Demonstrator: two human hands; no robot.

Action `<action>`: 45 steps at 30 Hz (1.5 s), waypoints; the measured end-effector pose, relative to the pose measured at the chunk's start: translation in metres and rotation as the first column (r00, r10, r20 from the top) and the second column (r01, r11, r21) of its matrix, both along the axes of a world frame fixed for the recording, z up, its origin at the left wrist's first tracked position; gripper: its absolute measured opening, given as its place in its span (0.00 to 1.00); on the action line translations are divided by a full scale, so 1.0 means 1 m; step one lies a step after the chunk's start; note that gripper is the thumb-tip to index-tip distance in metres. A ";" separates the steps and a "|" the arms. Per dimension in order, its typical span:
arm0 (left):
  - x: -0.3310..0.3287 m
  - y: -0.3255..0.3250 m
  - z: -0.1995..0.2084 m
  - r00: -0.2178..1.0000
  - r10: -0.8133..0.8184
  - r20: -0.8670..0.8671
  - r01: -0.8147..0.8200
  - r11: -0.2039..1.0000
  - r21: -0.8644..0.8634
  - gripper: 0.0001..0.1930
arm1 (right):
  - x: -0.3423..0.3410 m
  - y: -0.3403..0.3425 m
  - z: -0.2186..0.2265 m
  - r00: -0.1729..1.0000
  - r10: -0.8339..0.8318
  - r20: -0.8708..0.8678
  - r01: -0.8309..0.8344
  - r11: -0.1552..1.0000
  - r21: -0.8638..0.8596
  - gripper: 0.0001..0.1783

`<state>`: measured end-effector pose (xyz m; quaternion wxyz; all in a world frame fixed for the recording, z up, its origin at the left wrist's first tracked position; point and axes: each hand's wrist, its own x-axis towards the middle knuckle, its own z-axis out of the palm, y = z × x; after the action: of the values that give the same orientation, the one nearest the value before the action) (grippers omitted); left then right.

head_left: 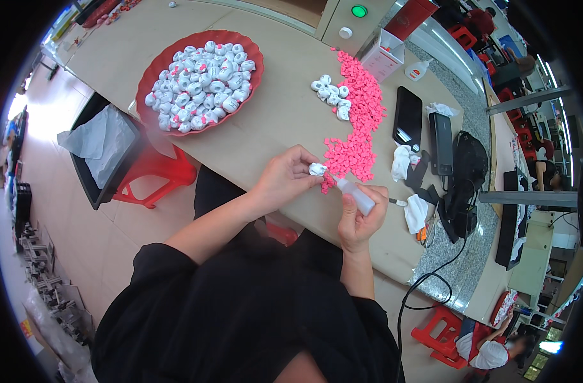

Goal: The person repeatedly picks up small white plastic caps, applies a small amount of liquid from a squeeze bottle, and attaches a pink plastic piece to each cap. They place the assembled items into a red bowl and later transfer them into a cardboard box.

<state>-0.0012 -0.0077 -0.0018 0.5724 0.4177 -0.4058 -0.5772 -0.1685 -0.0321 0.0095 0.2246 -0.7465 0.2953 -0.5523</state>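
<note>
A: Report the left grip.
B: The left grip [284, 177] is closed at the fingertips on a small white piece [317, 169], held above the worktop [285, 76].
A: And the right?
B: The right grip [363, 220] is wrapped around a translucent squeeze bottle [362, 199]. The bottle tilts, its nozzle directed at the white piece; contact between the two cannot be determined.
A: What lies ahead of the grips?
B: Loose pink pieces [362, 108], spread in a band from just beyond both grips to well ahead. A small cluster of white pieces [333, 100] sits at that band's left side, ahead of the left grip.
A: Left of the left grip?
B: Ahead and to the left, a red scalloped bowl [255, 56], heaped with white pieces, some showing pink parts.
A: Right of the right grip?
B: A crumpled white cloth [416, 214] nearby; farther ahead, a black phone [408, 115] lying flat.
</note>
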 end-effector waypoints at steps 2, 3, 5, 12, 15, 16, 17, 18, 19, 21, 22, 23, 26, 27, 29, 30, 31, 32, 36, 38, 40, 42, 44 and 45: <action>0.000 0.000 -0.001 1.000 0.006 0.014 -0.006 1.000 0.006 0.11 | -0.001 0.000 0.000 1.000 -0.005 -0.009 0.005 1.000 -0.007 0.13; 0.000 -0.001 -0.001 1.000 0.008 0.020 -0.008 1.000 0.008 0.11 | -0.002 0.000 0.000 1.000 -0.009 -0.017 0.009 1.000 -0.006 0.13; 0.000 -0.001 -0.002 1.000 0.017 0.014 -0.017 1.000 -0.003 0.12 | -0.003 -0.001 0.000 1.000 -0.013 -0.025 0.013 1.000 0.006 0.13; 0.000 -0.001 -0.003 1.000 0.010 0.013 -0.010 1.000 0.015 0.12 | -0.006 -0.001 -0.002 1.000 -0.007 -0.026 0.007 1.000 0.026 0.13; 0.000 -0.001 -0.004 1.000 0.017 0.015 -0.017 1.000 -0.002 0.11 | -0.005 0.000 -0.002 1.000 0.007 0.007 -0.007 0.999 0.050 0.13; 0.000 -0.001 -0.003 1.000 0.014 0.012 -0.014 1.000 0.004 0.11 | -0.004 0.001 -0.002 1.000 0.012 0.021 -0.013 0.998 0.062 0.13; 0.000 -0.001 -0.002 1.000 0.010 0.009 -0.010 1.000 0.010 0.11 | -0.003 0.001 -0.002 0.999 0.019 0.028 -0.021 0.997 0.067 0.13; 0.000 0.000 -0.002 1.000 0.005 0.005 -0.005 1.000 0.016 0.11 | -0.003 0.001 -0.002 0.999 0.026 0.036 -0.029 0.997 0.073 0.13; 0.000 0.000 -0.002 1.000 0.003 0.018 -0.003 1.000 0.016 0.11 | -0.002 0.001 -0.002 0.999 0.033 0.043 -0.036 0.996 0.078 0.13; 0.000 0.000 -0.001 0.999 -0.003 0.041 0.003 1.000 0.017 0.11 | -0.003 0.002 -0.002 0.998 0.019 0.064 -0.025 0.995 0.093 0.12; 0.000 -0.001 -0.002 0.999 0.005 0.033 -0.005 1.000 0.011 0.11 | -0.003 0.003 -0.002 0.997 0.011 0.074 -0.018 0.995 0.101 0.12; 0.000 -0.002 -0.003 1.000 0.012 0.026 -0.012 1.000 0.006 0.11 | -0.004 0.002 -0.001 0.968 0.020 0.250 -0.070 0.978 0.195 0.13; 0.002 0.000 -0.004 0.999 0.035 -0.001 -0.035 0.999 -0.003 0.12 | -0.006 -0.004 0.005 0.776 -0.069 0.626 -0.268 0.864 0.427 0.16; 0.001 0.000 -0.004 0.999 0.033 -0.017 -0.033 0.999 -0.007 0.12 | -0.009 -0.006 0.015 0.735 -0.135 0.664 -0.308 0.806 0.505 0.17; 0.003 0.000 0.001 0.999 0.039 -0.016 -0.039 0.999 0.018 0.12 | -0.018 -0.010 0.020 0.796 -0.185 0.576 -0.257 0.759 0.599 0.21; 0.003 0.000 0.002 0.999 0.039 -0.016 -0.038 0.999 0.030 0.12 | -0.025 -0.012 0.017 0.881 -0.171 0.442 -0.155 0.779 0.608 0.22; 0.002 0.000 0.002 0.999 0.042 -0.024 -0.042 0.999 0.026 0.12 | -0.032 -0.013 0.016 0.942 -0.161 0.296 -0.052 0.797 0.601 0.24; 0.003 0.000 0.002 0.998 0.046 -0.032 -0.045 0.999 0.021 0.12 | -0.037 -0.014 0.016 0.968 -0.190 0.162 0.065 0.819 0.570 0.25; 0.005 0.000 0.003 0.996 0.052 -0.066 -0.049 0.998 0.047 0.13 | -0.053 -0.017 0.021 0.994 -0.105 0.040 0.056 0.771 0.634 0.22; 0.005 0.000 0.004 0.996 0.051 -0.071 -0.047 0.998 0.049 0.13 | -0.056 -0.017 0.025 0.998 -0.056 -0.023 0.057 0.730 0.681 0.19; 0.006 0.000 0.004 0.995 0.050 -0.081 -0.047 0.998 0.043 0.13 | -0.057 -0.018 0.014 0.997 -0.018 -0.071 0.060 0.760 0.647 0.18; 0.006 0.000 0.003 0.994 0.049 -0.100 -0.046 0.999 0.028 0.13 | -0.050 -0.018 0.009 0.996 -0.009 -0.088 0.062 0.784 0.618 0.17; 0.007 0.000 0.002 0.987 0.089 -0.131 -0.085 0.996 0.036 0.13 | -0.033 -0.014 0.007 0.997 -0.027 -0.074 0.066 0.801 0.595 0.14; 0.008 0.001 0.001 0.983 0.111 -0.148 -0.106 0.994 0.041 0.13 | -0.019 -0.011 0.011 0.990 -0.038 -0.138 0.114 0.793 0.599 0.14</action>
<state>0.0070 -0.0072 -0.0008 0.6247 0.4042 -0.3286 -0.5817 -0.1878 -0.0431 0.0208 0.4108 -0.6548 0.4987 -0.3921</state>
